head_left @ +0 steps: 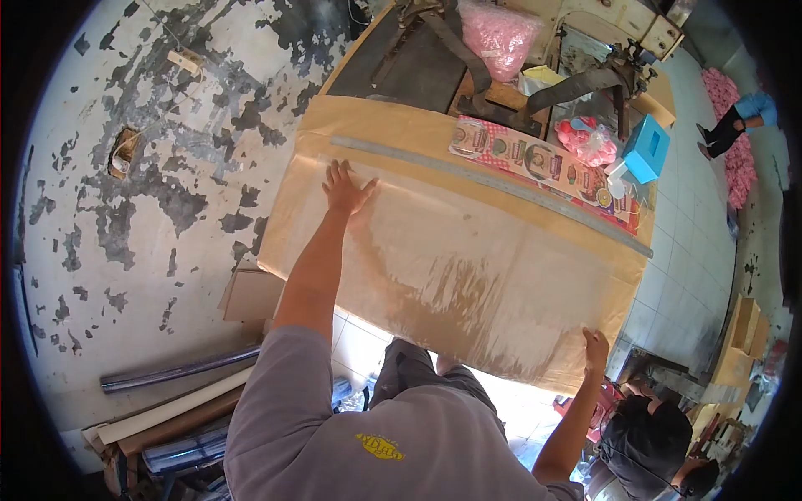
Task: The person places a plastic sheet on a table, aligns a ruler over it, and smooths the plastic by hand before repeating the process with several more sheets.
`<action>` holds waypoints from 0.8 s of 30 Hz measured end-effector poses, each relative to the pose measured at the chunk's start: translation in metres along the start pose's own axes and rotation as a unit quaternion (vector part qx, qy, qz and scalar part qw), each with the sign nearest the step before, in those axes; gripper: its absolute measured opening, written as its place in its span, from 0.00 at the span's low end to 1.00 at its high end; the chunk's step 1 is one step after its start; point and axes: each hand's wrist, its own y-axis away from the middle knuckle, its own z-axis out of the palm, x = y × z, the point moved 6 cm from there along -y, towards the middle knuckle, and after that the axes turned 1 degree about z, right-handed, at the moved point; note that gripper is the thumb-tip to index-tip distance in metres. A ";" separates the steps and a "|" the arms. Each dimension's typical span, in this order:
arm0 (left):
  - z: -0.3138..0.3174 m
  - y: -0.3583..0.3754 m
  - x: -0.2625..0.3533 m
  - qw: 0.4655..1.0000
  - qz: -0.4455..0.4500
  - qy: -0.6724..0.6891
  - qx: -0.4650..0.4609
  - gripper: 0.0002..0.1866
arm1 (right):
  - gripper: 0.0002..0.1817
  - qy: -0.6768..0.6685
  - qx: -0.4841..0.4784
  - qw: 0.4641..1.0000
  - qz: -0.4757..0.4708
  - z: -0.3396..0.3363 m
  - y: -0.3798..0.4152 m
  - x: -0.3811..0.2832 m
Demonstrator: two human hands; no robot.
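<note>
A large, thin translucent sheet (418,225) lies over brown paper (322,121) that covers the table. Darker streaked patches show through its front half. My left hand (347,190) is open, fingers spread flat on the sheet near its far left corner. At the right front corner, my right hand (595,349) is closed on the sheet's edge, thumb and fingers together. A long metal ruler (493,177) lies slantwise just beyond the sheet's far edge.
Behind the ruler are printed pink packaging (535,159), a blue box (646,149), a bag of pink pieces (595,142) and a metal clamp-like frame (576,86). Rolls (180,367) lean at lower left. One person (643,434) is close on my right; another (743,117) is farther back.
</note>
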 end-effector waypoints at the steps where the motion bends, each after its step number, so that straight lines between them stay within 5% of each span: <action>1: 0.000 -0.001 0.000 1.000 -0.002 -0.001 0.001 0.58 | 0.22 -0.039 -0.052 0.997 0.034 0.001 -0.002 0.001; 6: -0.005 -0.002 -0.009 1.000 0.019 0.006 -0.017 0.58 | 0.11 -0.173 -0.166 0.966 0.100 -0.001 0.036 -0.079; 16: -0.011 0.003 -0.056 0.980 0.155 0.121 0.033 0.45 | 0.10 -0.196 -0.156 0.968 0.012 0.009 -0.001 -0.022; 20: -0.023 0.069 -0.098 0.986 0.110 0.053 0.110 0.39 | 0.10 -0.224 -0.135 0.965 0.023 0.000 0.000 -0.018; 24: -0.030 0.173 -0.136 0.995 0.077 0.025 0.050 0.40 | 0.09 -0.218 -0.146 0.965 0.022 -0.024 -0.005 -0.006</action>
